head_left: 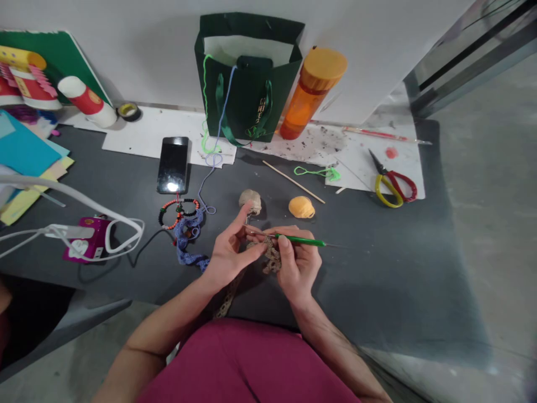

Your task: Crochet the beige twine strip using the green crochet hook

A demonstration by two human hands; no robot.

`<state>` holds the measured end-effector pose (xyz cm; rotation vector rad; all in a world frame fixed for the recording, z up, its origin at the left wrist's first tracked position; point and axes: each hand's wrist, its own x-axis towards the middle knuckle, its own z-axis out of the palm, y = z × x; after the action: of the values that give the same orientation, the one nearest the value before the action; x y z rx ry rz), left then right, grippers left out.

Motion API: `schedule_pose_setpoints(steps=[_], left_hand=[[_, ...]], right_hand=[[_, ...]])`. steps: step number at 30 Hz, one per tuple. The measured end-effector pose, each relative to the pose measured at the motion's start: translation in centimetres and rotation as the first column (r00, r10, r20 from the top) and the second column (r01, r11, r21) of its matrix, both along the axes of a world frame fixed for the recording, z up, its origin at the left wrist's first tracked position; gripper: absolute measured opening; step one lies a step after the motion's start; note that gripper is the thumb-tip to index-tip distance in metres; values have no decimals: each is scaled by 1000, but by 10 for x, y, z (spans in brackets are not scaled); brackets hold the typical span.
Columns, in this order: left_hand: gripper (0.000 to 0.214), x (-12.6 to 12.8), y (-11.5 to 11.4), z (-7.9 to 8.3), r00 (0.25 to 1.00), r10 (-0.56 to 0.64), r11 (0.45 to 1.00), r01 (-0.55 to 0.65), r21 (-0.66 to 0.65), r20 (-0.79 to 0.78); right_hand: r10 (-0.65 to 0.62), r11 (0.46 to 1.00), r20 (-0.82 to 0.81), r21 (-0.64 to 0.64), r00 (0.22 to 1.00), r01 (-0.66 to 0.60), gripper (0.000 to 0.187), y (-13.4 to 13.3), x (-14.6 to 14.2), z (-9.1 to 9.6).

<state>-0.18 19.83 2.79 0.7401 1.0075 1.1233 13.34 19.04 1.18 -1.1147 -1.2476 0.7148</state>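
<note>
My right hand (pixel 298 262) is closed around a green-handled crochet hook (pixel 300 240), whose tip points left into a beige crocheted strip (pixel 272 258). My left hand (pixel 230 249) pinches that strip beside the hook, index finger raised with the beige yarn over it. The strip's tail (pixel 229 299) hangs down toward my lap. A beige yarn ball (pixel 250 200) lies just beyond my left fingers, and an orange yarn ball (pixel 301 207) sits to its right.
On the dark table lie a blue crocheted strip (pixel 188 246), a bead bracelet (pixel 178 211), a phone (pixel 173 164), a wooden stick (pixel 292 181), scissors (pixel 392 182), a green bag (pixel 247 78), an orange bottle (pixel 312 92), a pink device (pixel 86 239) with white cables, and coloured paper (pixel 25 154).
</note>
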Motion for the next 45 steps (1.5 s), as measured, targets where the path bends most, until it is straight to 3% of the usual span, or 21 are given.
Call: schedule_pose_setpoints(steps=[4, 6, 9, 13, 16, 20, 27, 33, 37, 41, 45], left_hand=[[85, 1, 4, -5, 988, -23, 999, 30, -46, 150], [84, 2, 4, -6, 983, -16, 998, 27, -58, 181], [76, 2, 4, -5, 966, -55, 990, 85, -111, 251], [61, -1, 6, -2, 924, -77, 963, 166, -213, 374], [57, -2, 8, 1, 891, -58, 941, 199, -273, 449], [53, -1, 9, 1, 867, -52, 940, 210, -268, 495], [49, 0, 9, 0, 911, -37, 956, 153, -252, 410], [59, -1, 10, -3, 956, 46, 984, 6, -178, 290], [62, -1, 10, -4, 935, 21, 962, 77, -262, 354], [64, -3, 11, -4, 908, -14, 920, 176, -351, 418], [59, -6, 12, -5, 907, -13, 919, 178, -353, 422]], right_hand=[[-62, 973, 269, 230, 961, -2, 25, -2, 3, -5], [-79, 967, 302, 256, 950, -1, 31, -3, 3, -7], [-48, 983, 140, 183, 989, 22, 27, -3, 0, -6], [29, 997, -196, -60, 980, -42, 3, 3, -2, -4], [44, 975, -317, -192, 947, -110, 12, 5, 0, -4], [93, 967, -366, -190, 926, -172, 15, 5, 4, -4], [117, 973, -211, -171, 970, -155, 14, 2, 13, -1], [73, 985, 149, 143, 986, -95, 13, 4, 15, 0], [35, 945, 371, 289, 928, -151, 28, 5, 14, -2], [27, 969, 289, 229, 957, -97, 30, -1, 14, -6], [-51, 999, 122, 3, 991, 51, 15, -8, 12, -9]])
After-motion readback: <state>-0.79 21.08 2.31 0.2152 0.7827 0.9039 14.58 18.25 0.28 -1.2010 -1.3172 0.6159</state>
